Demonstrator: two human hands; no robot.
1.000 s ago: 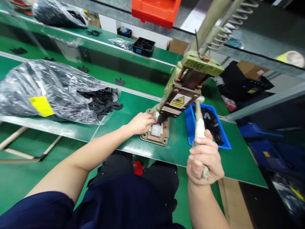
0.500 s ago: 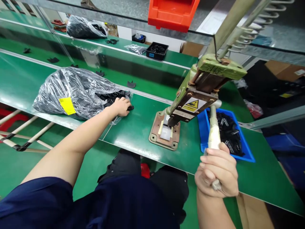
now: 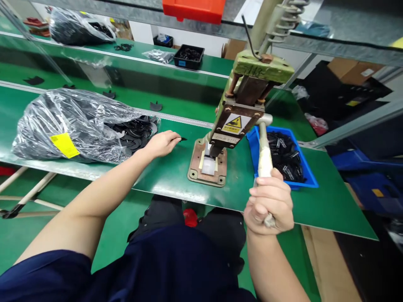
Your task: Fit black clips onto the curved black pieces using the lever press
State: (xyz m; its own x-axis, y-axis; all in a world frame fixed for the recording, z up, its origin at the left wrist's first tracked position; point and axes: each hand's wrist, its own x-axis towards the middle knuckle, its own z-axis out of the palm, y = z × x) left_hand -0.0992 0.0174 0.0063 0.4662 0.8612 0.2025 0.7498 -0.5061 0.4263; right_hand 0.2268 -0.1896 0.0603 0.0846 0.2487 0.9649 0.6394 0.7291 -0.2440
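Note:
My left hand (image 3: pixel 163 143) is closed on a small black plastic part (image 3: pixel 183 139), mostly hidden by the fingers. It hovers over the green bench between an open clear plastic bag (image 3: pixel 75 121) full of black curved parts and the press. My right hand (image 3: pixel 269 203) is wrapped round the pale, taped lever handle (image 3: pixel 265 159) of a green hand press (image 3: pixel 242 113). Under the ram, a whitish block (image 3: pixel 208 165) sits on the press's brown base plate (image 3: pixel 194 163); the ram's tip is close above it.
A blue bin (image 3: pixel 310 167) of black parts stands right of the press. Beyond the bench edge several black parts (image 3: pixel 155 106) lie on a green strip. A black tray (image 3: pixel 189 56) and another filled bag (image 3: pixel 78 27) stand further back. A red bin (image 3: pixel 195 9) is overhead.
My left hand has come out of the bag mouth to the right, holding a black part. The right hand keeps its grip on the lever. The whole view has shifted.

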